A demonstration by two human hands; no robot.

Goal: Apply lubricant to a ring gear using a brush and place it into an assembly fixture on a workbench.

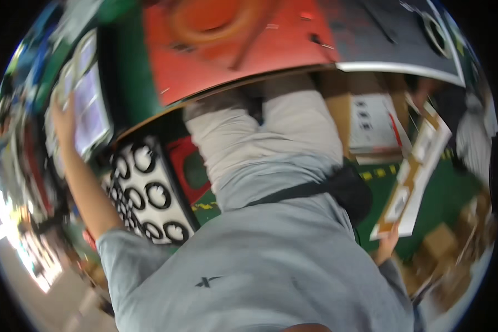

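My left arm stretches out to the far left, and my left hand [64, 119] is at the near edge of a pale tray with purple panels [91, 110]. Its fingers look blurred but extended and apart, reaching along the tray's edge; whether they touch it is unclear. Low on the right, my right hand [388, 244] is closed round the lower end of a long white-and-brown cardboard strip [408, 185]. That strip slants up and away to the right, with pale rectangular patches along it.
A red mat [249, 50] with a blurred orange ring lies on the workbench ahead, beside a dark grey mat [371, 36]. A white rack of black rings [163, 196] stands at my left. An open carton [337, 119] sits under the bench; brown boxes [440, 243] lie right.
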